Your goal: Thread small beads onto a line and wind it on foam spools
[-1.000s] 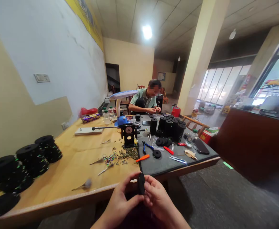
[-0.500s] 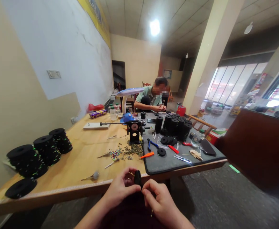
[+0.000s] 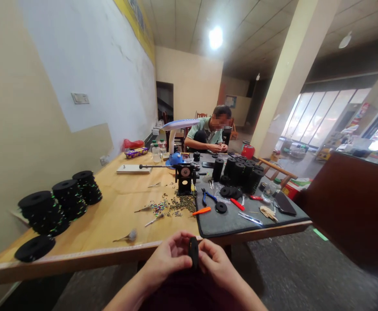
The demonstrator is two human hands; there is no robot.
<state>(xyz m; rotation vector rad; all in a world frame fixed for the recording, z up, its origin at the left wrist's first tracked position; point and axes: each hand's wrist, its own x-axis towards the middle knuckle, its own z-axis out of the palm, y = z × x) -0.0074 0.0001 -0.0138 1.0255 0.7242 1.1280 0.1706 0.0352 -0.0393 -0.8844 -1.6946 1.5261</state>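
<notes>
Just off the table's near edge I hold a black foam spool (image 3: 193, 252), a thin round disc turned edge-on. My left hand (image 3: 168, 257) is closed on it, thumb at the near side and fingers curled behind. My right hand (image 3: 215, 261) is closed at its right side, thumb and fingertips pressed against the disc. Any fine line between the right fingertips is too small to make out. Beyond my hands lie scattered small brass-coloured pieces (image 3: 185, 202) and multicoloured beads (image 3: 159, 208).
A black hand-cranked winder (image 3: 184, 179) stands mid-table behind the pieces. Stacked black spools (image 3: 40, 211) line the left side; more (image 3: 239, 172) crowd the grey mat (image 3: 215, 226). Blue-handled pliers (image 3: 209, 196), an orange tool (image 3: 202, 211) and tweezers (image 3: 250, 218) lie about. A co-worker (image 3: 208, 134) sits opposite.
My right hand has come up against the spool's right side; before, its fingers were pinched just below and beside it, with a small piece dangling underneath. The view has shifted slightly left.
</notes>
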